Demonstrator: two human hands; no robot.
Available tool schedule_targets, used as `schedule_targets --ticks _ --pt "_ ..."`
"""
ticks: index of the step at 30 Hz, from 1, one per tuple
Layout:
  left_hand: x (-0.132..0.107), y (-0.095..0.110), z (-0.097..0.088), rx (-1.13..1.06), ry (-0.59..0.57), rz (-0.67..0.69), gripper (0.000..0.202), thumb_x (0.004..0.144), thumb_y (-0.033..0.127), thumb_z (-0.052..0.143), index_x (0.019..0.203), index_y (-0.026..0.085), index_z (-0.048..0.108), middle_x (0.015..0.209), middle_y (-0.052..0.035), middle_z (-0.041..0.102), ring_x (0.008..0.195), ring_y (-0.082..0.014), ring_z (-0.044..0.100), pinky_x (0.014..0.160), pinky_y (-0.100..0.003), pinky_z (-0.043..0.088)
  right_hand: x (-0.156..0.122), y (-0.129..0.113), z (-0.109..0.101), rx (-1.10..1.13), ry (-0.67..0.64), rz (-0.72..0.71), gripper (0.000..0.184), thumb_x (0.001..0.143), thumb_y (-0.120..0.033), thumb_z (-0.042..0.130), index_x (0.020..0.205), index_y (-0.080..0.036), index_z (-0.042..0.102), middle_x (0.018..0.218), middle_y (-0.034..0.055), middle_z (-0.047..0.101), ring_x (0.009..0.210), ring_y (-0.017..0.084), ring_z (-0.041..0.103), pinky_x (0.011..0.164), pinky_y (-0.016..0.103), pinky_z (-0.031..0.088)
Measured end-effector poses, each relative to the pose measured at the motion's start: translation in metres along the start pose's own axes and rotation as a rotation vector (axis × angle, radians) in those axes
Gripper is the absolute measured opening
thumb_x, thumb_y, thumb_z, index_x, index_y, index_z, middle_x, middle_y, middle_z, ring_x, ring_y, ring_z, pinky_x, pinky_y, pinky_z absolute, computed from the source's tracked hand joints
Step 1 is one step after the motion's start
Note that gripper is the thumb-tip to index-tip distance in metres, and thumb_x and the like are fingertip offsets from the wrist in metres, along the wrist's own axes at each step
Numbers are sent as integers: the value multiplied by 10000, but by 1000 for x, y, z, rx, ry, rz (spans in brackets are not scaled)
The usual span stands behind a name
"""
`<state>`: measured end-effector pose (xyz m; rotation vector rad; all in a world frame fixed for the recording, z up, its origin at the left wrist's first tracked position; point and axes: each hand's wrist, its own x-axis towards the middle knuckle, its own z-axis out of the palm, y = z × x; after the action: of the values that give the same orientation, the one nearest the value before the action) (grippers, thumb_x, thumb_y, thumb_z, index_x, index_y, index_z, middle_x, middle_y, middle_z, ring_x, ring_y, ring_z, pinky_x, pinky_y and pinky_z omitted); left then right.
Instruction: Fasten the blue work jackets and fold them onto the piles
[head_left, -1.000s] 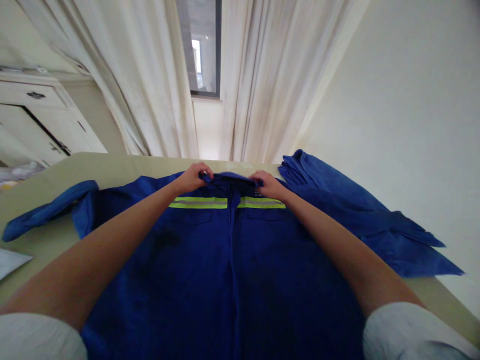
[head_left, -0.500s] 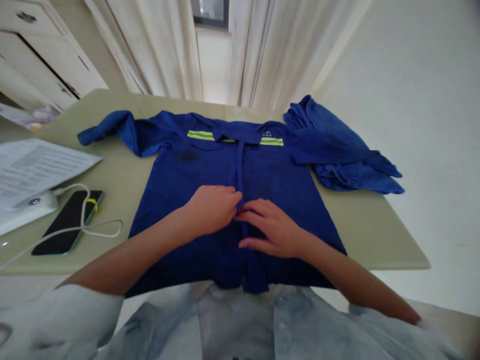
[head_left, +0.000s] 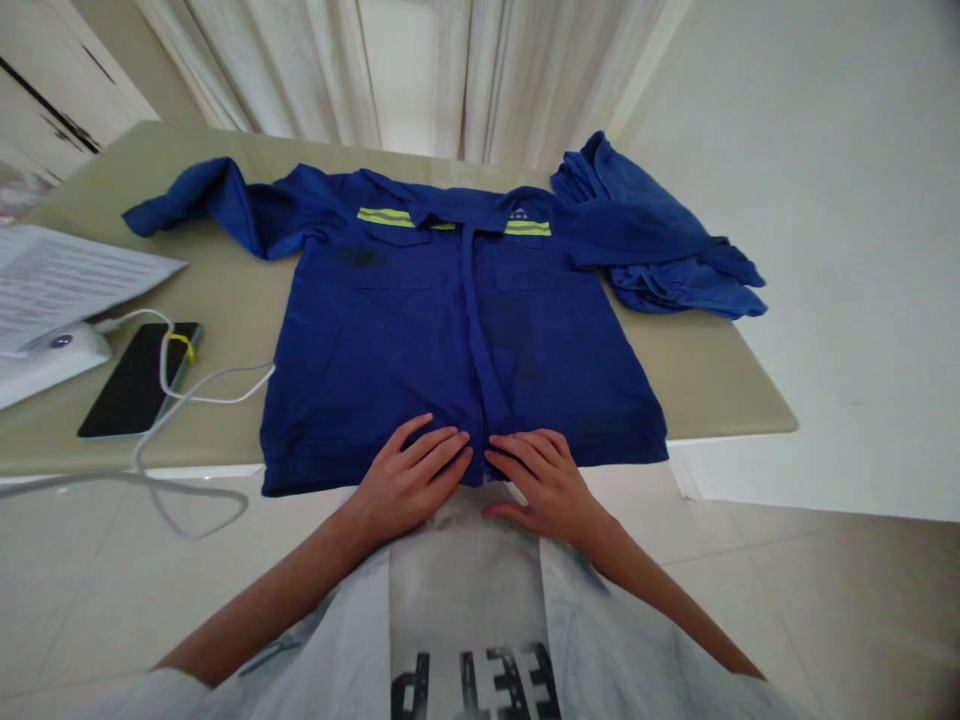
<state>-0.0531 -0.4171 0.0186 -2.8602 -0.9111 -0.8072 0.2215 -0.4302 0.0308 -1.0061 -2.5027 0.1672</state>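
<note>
A dark blue work jacket [head_left: 375, 340] with yellow reflective strips on its chest lies front up, its hem at the table's near edge. My left hand [head_left: 416, 470] rests on the hem left of the zip, fingers stretched out over the cloth. Across the zip, my right hand [head_left: 544, 480] lies on the other hem corner, fingers extended and thumb apart. The front placket [head_left: 474, 320] runs down between the two hands. Neither palm shows, and nothing is seen gripped in the fingers.
A crumpled blue garment [head_left: 660, 240] lies under the jacket's right-hand sleeve. On the left are a black phone [head_left: 135, 385], a white cable [head_left: 217, 398], printed paper [head_left: 82, 275] and a white device [head_left: 64, 355]. The beige table [head_left: 720, 385] meets a white wall on the right.
Both hands have moved from the middle of the placket down to the hem, and the left fingers have spread. The hem now lies straighter. The view has shifted, showing floor below.
</note>
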Motion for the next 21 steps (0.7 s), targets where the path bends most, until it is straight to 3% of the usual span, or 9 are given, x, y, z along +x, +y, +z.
schedule_targets --ticks 5,12,21 --pt "6 3 -5 -18 20 83 275 1014 108 577 1223 194 733 1234 -95 765 1093 -230 690 995 -419 527 0 2 4 -35 106 -11 349 999 -164 677 1317 -303 716 1203 48 780 1058 220 683 964 418 486" --pt "22 -1 -15 50 120 99 190 1011 100 600 1173 136 694 1034 -69 784 817 -182 667 713 -341 490 12 0 -2 53 233 32 204 1015 -193 669 1172 -281 765 1004 41 778 921 209 673 860 405 503" --pt "31 0 -16 12 75 61 98 1024 156 612 1098 166 676 892 -31 737 741 -163 624 665 -350 413 18 -2 -6 23 248 7 223 995 -145 673 1161 -261 766 1016 48 777 924 215 666 863 412 488"
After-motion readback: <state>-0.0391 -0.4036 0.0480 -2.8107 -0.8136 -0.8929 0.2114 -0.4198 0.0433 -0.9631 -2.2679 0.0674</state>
